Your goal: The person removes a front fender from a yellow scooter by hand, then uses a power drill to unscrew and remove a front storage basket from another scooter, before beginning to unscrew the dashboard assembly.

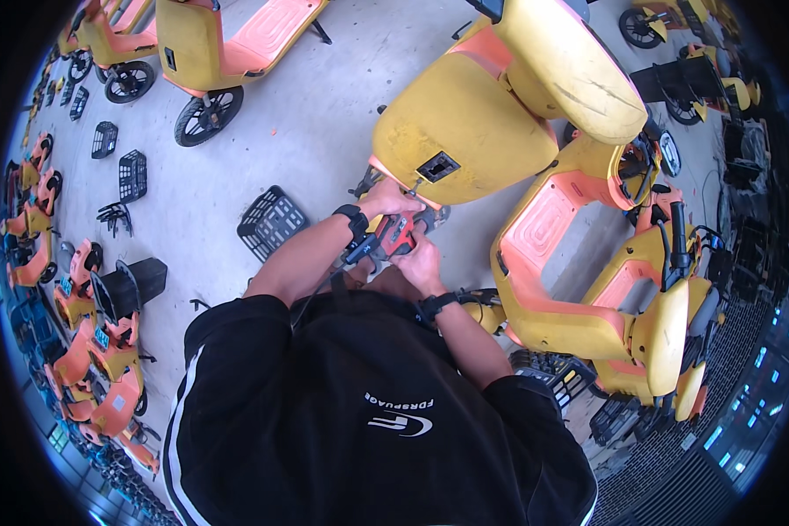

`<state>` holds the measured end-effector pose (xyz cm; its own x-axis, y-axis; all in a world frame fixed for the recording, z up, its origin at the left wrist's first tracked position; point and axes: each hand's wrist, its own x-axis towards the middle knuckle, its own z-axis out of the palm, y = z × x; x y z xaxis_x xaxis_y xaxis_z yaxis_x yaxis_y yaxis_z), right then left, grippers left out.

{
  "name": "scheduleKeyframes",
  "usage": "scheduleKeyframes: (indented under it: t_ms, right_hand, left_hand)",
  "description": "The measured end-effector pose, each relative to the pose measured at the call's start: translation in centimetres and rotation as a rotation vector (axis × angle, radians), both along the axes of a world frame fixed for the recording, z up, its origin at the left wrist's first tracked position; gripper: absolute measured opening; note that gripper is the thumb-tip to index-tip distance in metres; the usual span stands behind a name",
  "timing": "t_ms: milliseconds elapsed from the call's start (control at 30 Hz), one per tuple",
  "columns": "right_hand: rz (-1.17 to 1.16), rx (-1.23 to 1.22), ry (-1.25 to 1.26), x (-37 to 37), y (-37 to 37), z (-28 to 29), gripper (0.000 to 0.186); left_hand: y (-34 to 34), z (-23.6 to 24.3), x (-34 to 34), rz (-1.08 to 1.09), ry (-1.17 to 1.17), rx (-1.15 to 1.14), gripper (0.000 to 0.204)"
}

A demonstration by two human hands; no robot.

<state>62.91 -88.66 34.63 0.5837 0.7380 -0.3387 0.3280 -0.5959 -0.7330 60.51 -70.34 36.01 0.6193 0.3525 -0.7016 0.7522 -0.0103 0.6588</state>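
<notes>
A yellow scooter [491, 131] with pink trim stands just ahead of me, with a dark square opening [438, 167] in its front panel. A red and black power tool [394, 232], apparently a drill, points toward the lower part of that panel. My right hand [419, 261] is closed around the tool from below. My left hand [393, 197] has its fingers curled at the tool's front end, by a thin metal shaft under the panel; exactly what it grips is too small and hidden to make out.
A black basket [273, 223] lies left of me, more baskets [132, 175] farther off. Another yellow scooter [543, 230] is close on my right. Scooters [228, 53] stand behind and along the left, where a black bin [127, 285] also sits. Concrete floor [307, 123] shows between them.
</notes>
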Motion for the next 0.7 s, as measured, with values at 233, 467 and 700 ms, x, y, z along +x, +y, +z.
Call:
scheduleKeyframes:
  t_ms: [233,467,700]
  right_hand:
    - [-0.050,-0.011,-0.059,-0.3,-0.1,0.1,0.052]
    - [0.101,-0.147,-0.129,1.2,0.0,2.6,0.049]
    - [0.069,-0.099,-0.090,0.2,0.2,1.8,0.047]
  left_hand:
    - [0.6,0.0,-0.4,-0.023,-0.139,-0.188,0.056]
    - [-0.4,-1.6,-2.1,-0.009,-0.065,-0.172,0.048]
    - [-1.2,-3.6,-3.5,0.067,-0.073,-0.116,0.044]
